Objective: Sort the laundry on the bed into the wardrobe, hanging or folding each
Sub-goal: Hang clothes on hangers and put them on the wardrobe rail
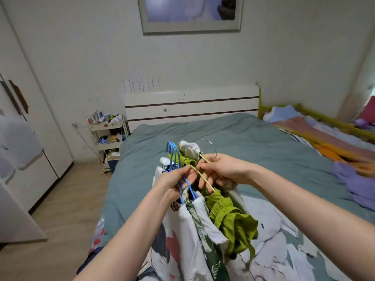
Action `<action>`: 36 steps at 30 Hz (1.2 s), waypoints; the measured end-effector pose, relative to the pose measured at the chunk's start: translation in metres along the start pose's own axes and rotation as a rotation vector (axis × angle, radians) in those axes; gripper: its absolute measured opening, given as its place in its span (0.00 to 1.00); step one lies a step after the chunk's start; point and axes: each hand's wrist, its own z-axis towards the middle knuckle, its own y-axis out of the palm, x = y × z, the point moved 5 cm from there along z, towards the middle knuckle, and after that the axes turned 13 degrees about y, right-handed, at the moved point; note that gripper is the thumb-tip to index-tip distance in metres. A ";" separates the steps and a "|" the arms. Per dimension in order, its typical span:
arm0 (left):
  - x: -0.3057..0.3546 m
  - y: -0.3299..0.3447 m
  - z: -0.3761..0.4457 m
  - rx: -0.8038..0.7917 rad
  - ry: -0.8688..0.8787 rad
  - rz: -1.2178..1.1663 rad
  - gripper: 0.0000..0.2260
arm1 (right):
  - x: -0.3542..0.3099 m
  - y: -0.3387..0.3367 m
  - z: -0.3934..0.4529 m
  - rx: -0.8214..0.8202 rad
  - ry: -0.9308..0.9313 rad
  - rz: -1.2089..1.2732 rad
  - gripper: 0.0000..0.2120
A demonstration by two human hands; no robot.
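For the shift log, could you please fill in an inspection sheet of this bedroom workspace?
Surface: bed with teal sheet, patterned cover at the near end.
Job's things: blue hangers, green garment, white garment, held above the bed.
Clutter: purple clothes at right.
Grippers: left hand grips blue hangers; right hand pinches a pale hanger.
Cables: white cord beside the trolley.
Surroundings: wardrobe at left, framed picture, headboard.
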 end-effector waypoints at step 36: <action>-0.050 0.020 0.000 0.024 0.073 0.234 0.04 | 0.085 -0.010 -0.015 0.422 0.058 0.441 0.13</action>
